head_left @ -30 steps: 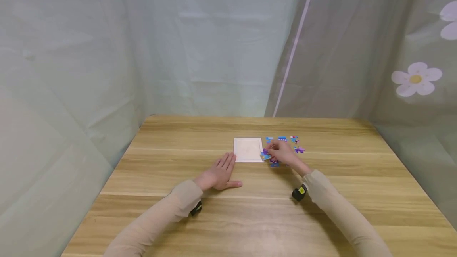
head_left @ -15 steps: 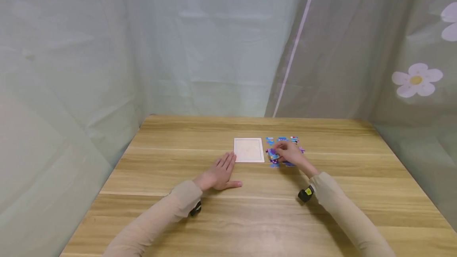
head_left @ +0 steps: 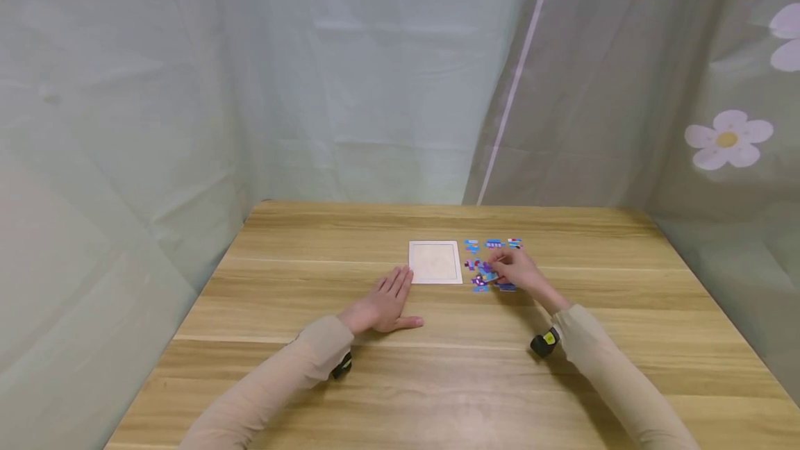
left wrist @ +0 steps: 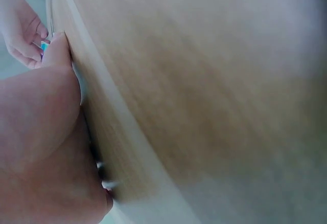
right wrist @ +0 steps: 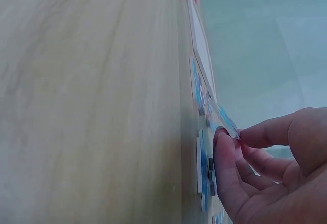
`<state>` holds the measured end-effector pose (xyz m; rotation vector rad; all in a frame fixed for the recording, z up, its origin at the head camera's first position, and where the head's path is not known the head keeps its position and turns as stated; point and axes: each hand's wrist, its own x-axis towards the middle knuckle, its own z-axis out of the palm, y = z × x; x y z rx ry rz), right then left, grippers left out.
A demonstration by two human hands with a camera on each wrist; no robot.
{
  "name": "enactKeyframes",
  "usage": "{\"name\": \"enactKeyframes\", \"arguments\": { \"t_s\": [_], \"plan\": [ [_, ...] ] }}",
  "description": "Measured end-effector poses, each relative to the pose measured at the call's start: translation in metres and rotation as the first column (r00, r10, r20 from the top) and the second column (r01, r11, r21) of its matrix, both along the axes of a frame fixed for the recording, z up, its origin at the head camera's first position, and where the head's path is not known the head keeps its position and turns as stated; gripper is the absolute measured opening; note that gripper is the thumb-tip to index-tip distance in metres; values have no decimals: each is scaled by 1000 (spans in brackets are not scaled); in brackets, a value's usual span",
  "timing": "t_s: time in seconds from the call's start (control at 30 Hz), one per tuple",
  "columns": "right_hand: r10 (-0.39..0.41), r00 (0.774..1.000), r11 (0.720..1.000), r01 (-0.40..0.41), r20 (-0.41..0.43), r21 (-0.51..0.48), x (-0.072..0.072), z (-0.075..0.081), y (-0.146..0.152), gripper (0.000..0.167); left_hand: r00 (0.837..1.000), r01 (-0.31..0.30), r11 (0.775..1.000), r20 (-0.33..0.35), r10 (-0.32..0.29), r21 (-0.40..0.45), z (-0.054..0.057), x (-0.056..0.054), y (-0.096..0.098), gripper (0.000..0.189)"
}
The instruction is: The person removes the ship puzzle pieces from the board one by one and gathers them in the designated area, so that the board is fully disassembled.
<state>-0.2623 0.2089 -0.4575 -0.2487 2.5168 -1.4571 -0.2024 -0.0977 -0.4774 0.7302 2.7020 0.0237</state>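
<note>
My right hand pinches a blue and purple jigsaw piece between thumb and fingertips, tilted just above the other pieces. Below and around it, several jigsaw pieces lie on the table in loose rows. To their left is a square white puzzle tray with a thin inner outline and a bare middle. My left hand lies flat, its straight fingertips touching the tray's lower left edge. In the left wrist view, the left hand hides most of the tray, and the right hand shows behind it.
The wooden table reaches back to a pale curtain. A second curtain with a white flower print hangs at the right. Each wrist wears a small black camera, such as the right one.
My right hand has moved right, away from the tray's right edge, carrying the jigsaw piece over the other pieces. Pieces on the left of the group are now uncovered. The left hand stays put.
</note>
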Motion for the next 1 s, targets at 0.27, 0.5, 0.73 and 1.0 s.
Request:
{"name": "enactKeyframes", "arguments": {
  "t_s": [0.27,0.5,0.73,1.0],
  "plan": [
    [-13,1000,1000,13,5,17,2,-1,8,18,1000,0,1000,-11,0,8,0,-1,-1,102],
    [-24,999,1000,24,26,18,5,-1,14,20,1000,-5,1000,-4,5,1,2,2,-1,102],
    [-32,999,999,32,23,19,9,-3,25,21,1000,-6,1000,1,6,-1,4,3,0,101],
    [-45,999,999,45,21,23,13,1,37,23,1000,-4,1000,-14,4,0,2,2,0,101]
  ]
}}
